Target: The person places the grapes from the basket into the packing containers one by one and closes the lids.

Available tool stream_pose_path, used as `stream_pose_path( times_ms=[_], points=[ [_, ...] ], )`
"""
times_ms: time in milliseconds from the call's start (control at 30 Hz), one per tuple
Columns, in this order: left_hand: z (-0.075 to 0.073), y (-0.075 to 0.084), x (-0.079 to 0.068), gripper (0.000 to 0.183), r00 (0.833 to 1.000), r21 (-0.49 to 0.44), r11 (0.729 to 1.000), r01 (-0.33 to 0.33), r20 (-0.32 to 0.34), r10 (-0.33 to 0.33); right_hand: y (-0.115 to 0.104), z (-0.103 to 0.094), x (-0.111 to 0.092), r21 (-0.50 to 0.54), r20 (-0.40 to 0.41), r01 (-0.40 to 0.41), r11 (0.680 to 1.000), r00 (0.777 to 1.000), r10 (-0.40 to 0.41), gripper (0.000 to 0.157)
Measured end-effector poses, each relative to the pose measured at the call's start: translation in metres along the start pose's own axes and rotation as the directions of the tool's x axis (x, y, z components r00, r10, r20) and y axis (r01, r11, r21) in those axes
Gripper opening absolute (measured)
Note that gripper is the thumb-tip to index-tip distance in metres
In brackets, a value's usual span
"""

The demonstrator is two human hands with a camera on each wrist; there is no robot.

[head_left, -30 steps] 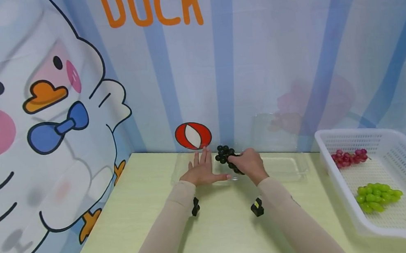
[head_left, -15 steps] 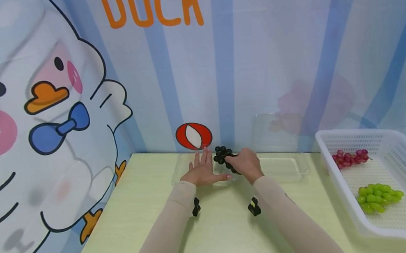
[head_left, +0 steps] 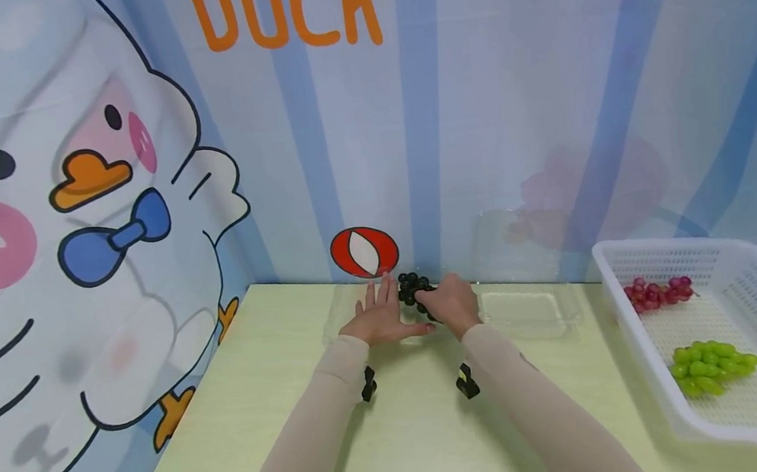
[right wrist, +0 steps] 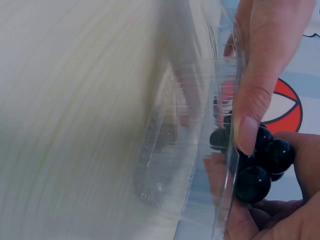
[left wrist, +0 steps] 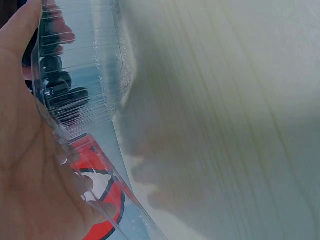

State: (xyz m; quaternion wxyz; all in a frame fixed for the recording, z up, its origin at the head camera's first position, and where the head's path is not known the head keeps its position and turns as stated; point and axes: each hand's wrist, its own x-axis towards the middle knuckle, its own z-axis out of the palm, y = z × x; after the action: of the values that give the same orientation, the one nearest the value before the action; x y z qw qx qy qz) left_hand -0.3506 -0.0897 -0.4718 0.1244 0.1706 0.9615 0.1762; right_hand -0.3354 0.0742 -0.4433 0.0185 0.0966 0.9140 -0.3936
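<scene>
In the head view my left hand [head_left: 382, 322] lies with fingers extended over a clear plastic box [head_left: 341, 313] at the table's back edge. Its thumb stretches to the right along the near side of the plastic. My right hand [head_left: 453, 305] grips a bunch of black grapes [head_left: 408, 285] just right of those fingers. In the right wrist view, the round dark grapes [right wrist: 253, 184] sit at the box's clear rim, between my right fingers and the left thumb. Through the ribbed wall, the left wrist view shows the grapes [left wrist: 59, 82] too; some are hidden by fingers.
Right of my hands stands a clear plastic tray [head_left: 531, 306] with an upright clear lid [head_left: 520, 240]. A white basket [head_left: 641, 362] at the right holds red grapes [head_left: 658, 293] and green grapes [head_left: 711, 367]. A printed duck curtain [head_left: 489, 101] hangs behind the table [head_left: 400, 441].
My right hand, with the black grapes, has moved slightly left, closer to the left hand. The left hand keeps its place on the plastic box.
</scene>
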Motion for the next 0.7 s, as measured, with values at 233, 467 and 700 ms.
stream_pose_path(
  times_ms=[233,467,700],
  points=[
    [0.0038,0.0005,0.0011,0.126,1.0,0.023,1.0,0.002,-0.009,-0.002,-0.0005,0.0072,0.0011,-0.048,-0.036,0.012,0.999,0.999,-0.014,0.037],
    [0.0042,0.0001,0.0017,0.125,1.0,0.031,1.0,0.004,-0.02,-0.004,-0.0036,0.0079,0.0007,-0.061,-0.026,0.015,0.998,1.0,-0.016,0.04],
    [0.0006,-0.0005,0.0001,0.126,1.0,0.032,1.0,0.0,-0.014,0.001,-0.0045,0.009,0.0014,-0.077,-0.045,0.029,0.997,0.998,-0.032,0.038]
  ],
)
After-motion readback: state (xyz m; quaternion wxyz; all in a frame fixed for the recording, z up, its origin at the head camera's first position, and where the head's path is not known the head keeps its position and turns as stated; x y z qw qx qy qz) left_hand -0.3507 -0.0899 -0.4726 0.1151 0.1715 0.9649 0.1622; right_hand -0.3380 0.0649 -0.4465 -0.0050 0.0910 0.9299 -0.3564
